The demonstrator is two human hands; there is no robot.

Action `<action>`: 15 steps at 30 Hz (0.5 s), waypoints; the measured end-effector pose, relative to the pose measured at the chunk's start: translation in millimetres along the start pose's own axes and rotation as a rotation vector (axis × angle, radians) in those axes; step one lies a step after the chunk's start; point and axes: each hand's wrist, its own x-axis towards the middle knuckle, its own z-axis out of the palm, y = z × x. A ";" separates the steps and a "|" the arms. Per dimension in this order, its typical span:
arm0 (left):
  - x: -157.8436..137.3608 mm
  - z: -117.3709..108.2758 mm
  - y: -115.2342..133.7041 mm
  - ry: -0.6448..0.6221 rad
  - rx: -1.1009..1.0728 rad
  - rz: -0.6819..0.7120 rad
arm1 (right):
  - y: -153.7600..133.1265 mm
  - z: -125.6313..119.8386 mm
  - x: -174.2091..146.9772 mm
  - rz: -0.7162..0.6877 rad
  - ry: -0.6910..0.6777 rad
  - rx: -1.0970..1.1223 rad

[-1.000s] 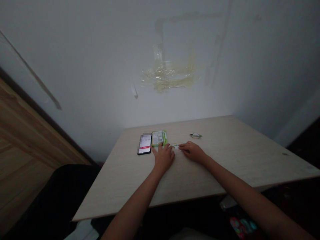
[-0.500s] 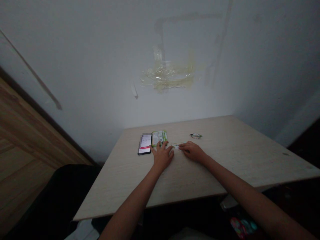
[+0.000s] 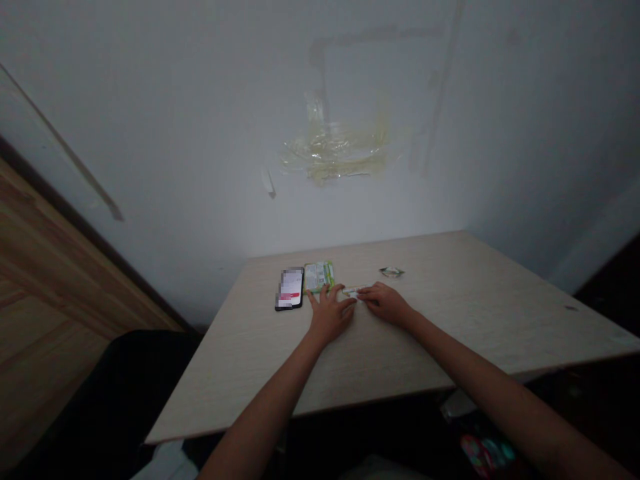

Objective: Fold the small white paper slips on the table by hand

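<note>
A narrow folded strip of printed paper, white with green and some colour, lies on the table between my hands. My right hand has its fingers together, pressed on the strip's right end. My left hand rests with fingers spread, its index finger by the strip's left end and its thumb pointing toward the right fingertips. Just beyond the left fingertips lies a flat green-and-white printed packet, its lower edge close to them. Left of that packet is a phone with its screen lit and partly blurred out.
A small folded piece of printed paper lies beyond my right hand. The pale wooden table meets a wall with old tape on it. A dark chair-like shape stands at the left, beside wooden panelling.
My left hand has shifted slightly right, away from the phone's edge, and its thumb has come closer to my right fingertips. My right hand stays nearly in place on the strip.
</note>
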 end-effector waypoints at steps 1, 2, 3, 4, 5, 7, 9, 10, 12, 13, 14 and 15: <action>-0.2 0.8 -0.5 -0.005 -0.006 0.008 | 0.2 0.0 0.1 0.001 0.000 0.002; -0.4 1.6 -1.0 -0.011 -0.013 0.014 | 0.3 -0.1 0.2 -0.001 -0.001 0.003; -0.5 2.2 -1.5 -0.018 -0.020 0.017 | 0.2 -0.3 0.2 -0.003 -0.003 0.005; -0.5 2.6 -1.9 -0.029 -0.026 0.023 | -0.1 -0.6 0.3 -0.005 -0.004 0.006; -0.5 2.9 -2.2 -0.040 -0.030 0.033 | -0.4 -0.8 0.3 -0.005 -0.003 0.006; -0.5 3.1 -2.5 -0.061 -0.034 0.060 | -0.9 -1.1 0.2 -0.001 0.004 0.006; -0.6 3.2 -2.6 -0.080 -0.031 0.078 | -0.9 -0.8 0.2 0.003 0.010 0.008; -0.6 3.3 -2.6 -0.089 -0.028 0.087 | -0.7 -0.5 0.1 0.003 0.011 0.009; -1.0 3.7 -2.7 -0.101 -0.025 0.105 | 0.1 0.2 0.1 0.000 0.015 0.010; -1.2 4.0 -2.9 -0.102 -0.024 0.115 | 0.5 0.6 0.2 0.000 0.017 0.011; -1.4 4.4 -3.2 -0.099 -0.023 0.126 | 0.8 0.8 0.2 -0.002 0.018 0.012; -1.6 4.8 -3.5 -0.092 -0.022 0.135 | 1.1 0.9 0.2 -0.004 0.017 0.011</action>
